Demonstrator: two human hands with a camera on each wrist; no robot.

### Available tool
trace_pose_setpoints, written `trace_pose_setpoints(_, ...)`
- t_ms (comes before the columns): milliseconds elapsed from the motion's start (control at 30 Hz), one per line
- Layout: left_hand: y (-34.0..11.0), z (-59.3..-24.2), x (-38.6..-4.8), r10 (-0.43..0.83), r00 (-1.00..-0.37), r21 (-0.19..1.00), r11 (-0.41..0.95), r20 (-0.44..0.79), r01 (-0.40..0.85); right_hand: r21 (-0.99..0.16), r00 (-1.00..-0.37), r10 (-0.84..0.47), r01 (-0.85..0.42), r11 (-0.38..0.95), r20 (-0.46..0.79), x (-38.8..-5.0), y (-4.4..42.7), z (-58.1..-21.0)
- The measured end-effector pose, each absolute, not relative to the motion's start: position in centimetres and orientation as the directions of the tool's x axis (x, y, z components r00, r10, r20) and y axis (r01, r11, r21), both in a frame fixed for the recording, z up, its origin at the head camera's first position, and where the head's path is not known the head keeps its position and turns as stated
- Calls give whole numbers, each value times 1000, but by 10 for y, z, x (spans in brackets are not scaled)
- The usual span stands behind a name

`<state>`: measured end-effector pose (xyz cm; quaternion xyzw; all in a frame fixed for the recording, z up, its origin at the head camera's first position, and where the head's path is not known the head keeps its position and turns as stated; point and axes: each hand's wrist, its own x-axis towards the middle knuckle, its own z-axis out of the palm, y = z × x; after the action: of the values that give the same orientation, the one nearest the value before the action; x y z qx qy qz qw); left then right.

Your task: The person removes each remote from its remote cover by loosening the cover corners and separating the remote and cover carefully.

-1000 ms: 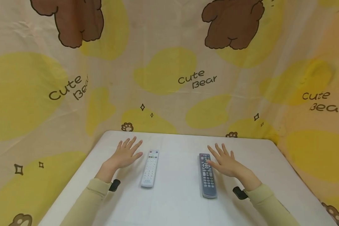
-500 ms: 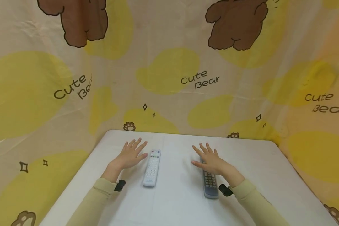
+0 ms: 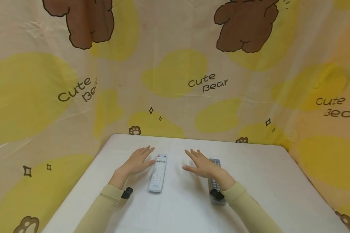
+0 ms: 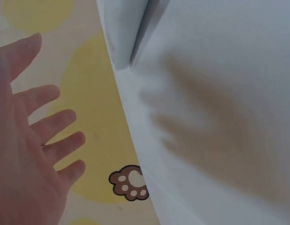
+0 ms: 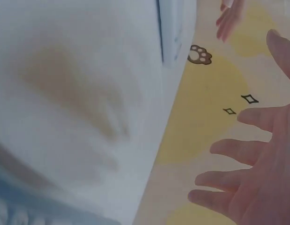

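Observation:
A white remote control (image 3: 158, 174) lies on the white table, its buttons facing up. My left hand (image 3: 137, 163) hovers just to its left, fingers spread and holding nothing; the thumb tip overlaps the remote's edge in the head view. To the right lies a dark grey remote control (image 3: 215, 184), partly hidden under my right hand (image 3: 202, 165) and wrist. That hand is above the table with straight, spread fingers pointing toward the middle. In the left wrist view, the left hand (image 4: 37, 136) shows its palm side, apart from the table. Likewise the right hand (image 5: 257, 164) touches nothing in its wrist view.
The white table (image 3: 186, 207) has rounded far corners. Behind and beside it hangs a cloth (image 3: 169, 74) printed with brown bears, yellow patches and lettering. A black wrist camera (image 3: 216, 194) sits under the right wrist, another camera (image 3: 127, 193) under the left.
My right hand has moved left across the dark grey remote toward the middle. The left hand has shifted slightly right, closer to the white remote. Both remotes stay where they lie.

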<state>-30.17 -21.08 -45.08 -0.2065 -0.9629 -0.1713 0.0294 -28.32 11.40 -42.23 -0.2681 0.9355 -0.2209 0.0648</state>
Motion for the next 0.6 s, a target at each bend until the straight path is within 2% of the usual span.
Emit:
trace_pose_setpoints(233, -207, -458, -304, 340, -936, 466, 817, 89, 341, -478, -840, -541, -494, 727, 44, -292, 92, -440)
trace_pose_setpoints(600, -208, -468, -311, 293, -950, 601, 742, 105, 295, -598, -852, -509, -474, 647, 124, -302, 60, -463)
